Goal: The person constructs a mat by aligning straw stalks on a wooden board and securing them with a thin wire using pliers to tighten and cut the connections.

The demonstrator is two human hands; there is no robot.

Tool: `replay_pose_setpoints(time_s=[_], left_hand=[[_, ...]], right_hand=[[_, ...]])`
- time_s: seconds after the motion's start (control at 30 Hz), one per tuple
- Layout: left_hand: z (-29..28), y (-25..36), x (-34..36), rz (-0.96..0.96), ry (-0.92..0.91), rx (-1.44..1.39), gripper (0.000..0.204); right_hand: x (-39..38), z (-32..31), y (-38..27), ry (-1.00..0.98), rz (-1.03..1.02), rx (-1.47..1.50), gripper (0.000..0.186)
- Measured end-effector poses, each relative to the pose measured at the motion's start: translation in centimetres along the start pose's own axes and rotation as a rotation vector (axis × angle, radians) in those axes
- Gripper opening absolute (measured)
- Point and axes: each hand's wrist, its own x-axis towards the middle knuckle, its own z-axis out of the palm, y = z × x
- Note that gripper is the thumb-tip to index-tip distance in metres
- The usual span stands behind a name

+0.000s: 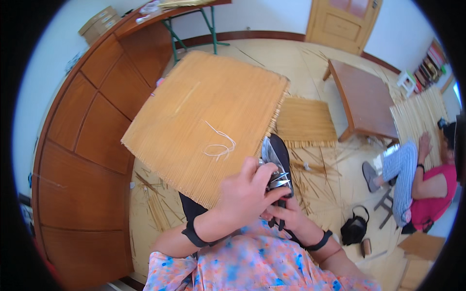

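Note:
A large stiff mat of straw-coloured stalks point(194, 111) lies tilted across my lap. A loose loop of white thread point(225, 145) rests on it. Beside its right edge, my left hand point(250, 186) is closed around shiny scissors point(280, 180), whose pointed metal blades show between the fingers. Just below, my right hand point(290, 211) is closed near the black handles, touching the same scissors. A broader silver blade point(270, 151) points up past my left fingertips; whether it belongs to the same scissors I cannot tell. My fingers partly cover the handles.
A smaller stalk mat point(306, 121) lies on the floor, with loose stalks point(306, 169) scattered around. Brown wooden panelling point(73, 184) curves along the left. A low wooden table point(361, 97) stands at the right, near a seated person point(432, 194) with another mat. A black bag point(354, 227) lies nearer.

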Motion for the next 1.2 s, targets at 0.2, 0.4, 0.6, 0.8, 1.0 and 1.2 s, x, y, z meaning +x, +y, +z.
replay_pose_setpoints(time_s=[0.2,0.4,0.6,0.8,1.0,1.2], left_hand=[[-0.5,0.3,-0.5,-0.073,0.06,-0.051,0.054],[-0.5,-0.3,-1.3,0.015,-0.023,-0.038,0.056],[-2.8,-2.7,0.1,0.01,0.1,-0.139,0.06],[-6.6,-7.6,-0.8,-0.538,0.176,-0.164,0.034],[-6.1,-12.1,-3.0,-0.638,0.13,-0.06,0.015],[-5.7,-13.9,-4.7,-0.749,0.143,-0.094,0.013]], right_hand=[[-1.2,0.9,-0.3,-0.015,0.094,0.061,0.033],[-0.8,1.1,0.1,-0.031,0.108,0.067,0.034],[-0.3,-0.9,-1.5,0.127,-0.004,-0.177,0.025],[2.2,-13.0,0.7,0.649,-0.273,-0.039,0.03],[0.0,-33.0,14.4,1.008,0.519,-1.369,0.031],[-2.8,-32.9,18.6,1.095,0.703,-1.357,0.04]])
